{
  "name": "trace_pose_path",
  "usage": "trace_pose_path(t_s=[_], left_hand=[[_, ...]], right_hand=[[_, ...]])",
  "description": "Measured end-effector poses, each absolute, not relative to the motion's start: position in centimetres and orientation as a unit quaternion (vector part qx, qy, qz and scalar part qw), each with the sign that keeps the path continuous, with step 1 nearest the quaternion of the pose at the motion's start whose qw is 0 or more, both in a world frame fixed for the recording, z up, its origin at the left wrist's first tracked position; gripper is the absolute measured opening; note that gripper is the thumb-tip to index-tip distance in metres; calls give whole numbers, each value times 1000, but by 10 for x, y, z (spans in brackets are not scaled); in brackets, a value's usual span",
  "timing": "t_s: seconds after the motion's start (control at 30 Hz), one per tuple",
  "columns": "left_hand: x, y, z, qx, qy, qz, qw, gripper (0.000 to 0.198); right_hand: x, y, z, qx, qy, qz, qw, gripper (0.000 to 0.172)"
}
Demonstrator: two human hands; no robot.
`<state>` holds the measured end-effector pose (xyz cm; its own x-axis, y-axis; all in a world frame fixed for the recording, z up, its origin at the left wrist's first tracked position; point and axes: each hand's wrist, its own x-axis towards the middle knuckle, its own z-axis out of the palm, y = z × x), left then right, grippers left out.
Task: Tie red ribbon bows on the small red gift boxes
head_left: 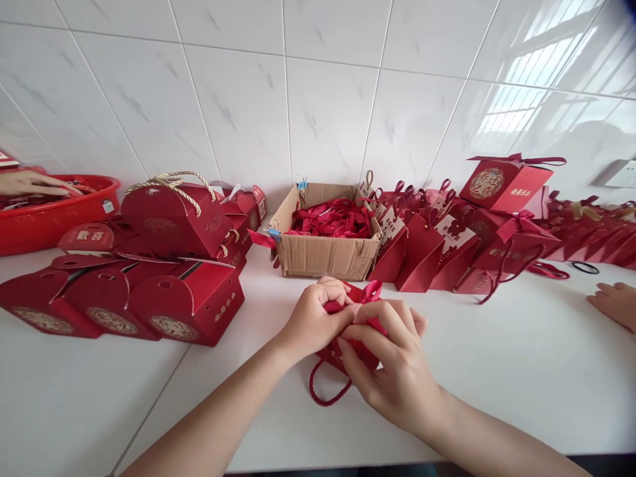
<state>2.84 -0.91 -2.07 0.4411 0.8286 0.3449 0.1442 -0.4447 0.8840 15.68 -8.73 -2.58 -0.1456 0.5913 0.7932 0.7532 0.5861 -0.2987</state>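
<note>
A small red gift box (368, 358) with a dark red cord handle (330, 401) lies on the white table, largely covered by my hands. Across its top runs a red ribbon (372, 290), with a loop sticking up beyond my fingertips. My left hand (315, 318) is closed, thumb and fingers pinching the ribbon at the box's left side. From the right, my right hand (392, 358) pinches the same ribbon, its fingertips meeting the left thumb. The exact spot where the ribbon crosses is hidden by the fingers.
A cardboard box (328, 258) full of red ribbons stands behind my hands. Stacked red gift boxes (186, 301) stand at left; more ribboned boxes (420, 255) line the right. Another person's hand (40, 182) reaches into a red basin (59, 209); a further hand (616, 305) rests at far right.
</note>
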Motion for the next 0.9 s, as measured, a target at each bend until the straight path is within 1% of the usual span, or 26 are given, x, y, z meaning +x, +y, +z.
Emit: trace_pose_path(t_s=[0.2,0.3,0.43,0.57,0.67,0.73,0.77,0.83,0.9], left_hand=[[29,-5,-27,748,320,427,394,43],[30,-5,-27,745,323,434,391,46],[30,-6,-27,744,322,437,388,44],[30,-6,-27,740,329,441,387,45],[29,-5,-27,737,337,441,387,45],[29,-4,-27,736,333,439,394,47],[29,-5,-26,736,331,436,399,47],[29,-5,-24,734,332,428,409,47],[28,-6,-22,730,338,421,420,47]], right_hand=[[163,-89,-25,-397,-790,-65,463,9],[166,-93,-24,-332,-837,-57,431,8],[168,-96,-21,-251,-880,-85,394,11],[168,-98,-17,-176,-893,-100,403,8],[172,-97,-13,-151,-889,-94,422,7],[180,-92,-10,-170,-872,-83,451,13],[185,-88,-9,-202,-854,-71,474,16],[197,-76,-8,-304,-798,-28,520,19],[208,-61,-9,-404,-741,41,535,17]])
